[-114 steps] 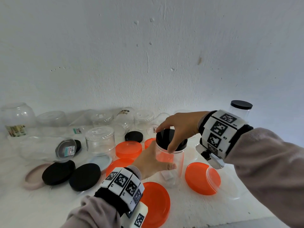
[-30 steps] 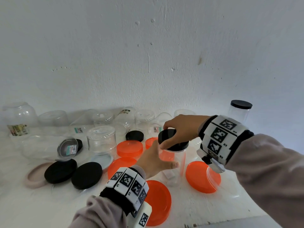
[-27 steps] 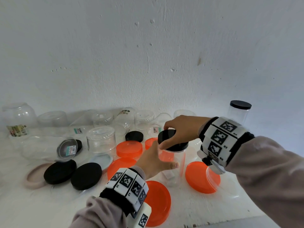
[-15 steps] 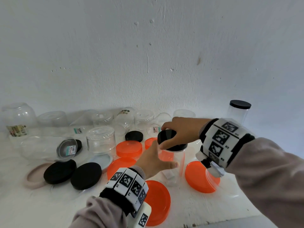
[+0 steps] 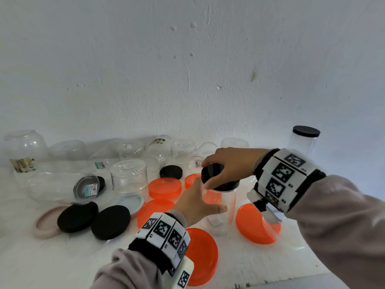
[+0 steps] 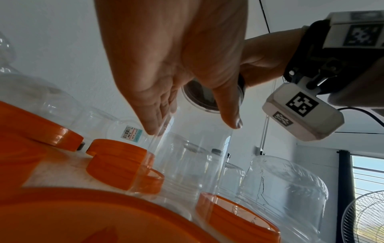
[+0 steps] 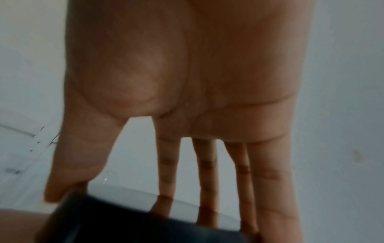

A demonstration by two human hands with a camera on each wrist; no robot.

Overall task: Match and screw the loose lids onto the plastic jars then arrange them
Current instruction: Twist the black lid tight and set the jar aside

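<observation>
Right hand (image 5: 229, 165) rotating slightly, fingers clamped on black lid (image 5: 218, 178) to thread it | left hand (image 5: 200, 203) bracing clear jar (image 5: 224, 207), frame centre, fingers wrapping it against spinning

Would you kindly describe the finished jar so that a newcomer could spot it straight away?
Start at the white wall and follow it to the far right end of the row of clear jars. The tall clear jar stands upright there, alone, behind the right hand. It is the only untouched jar wearing a black lid.
</observation>
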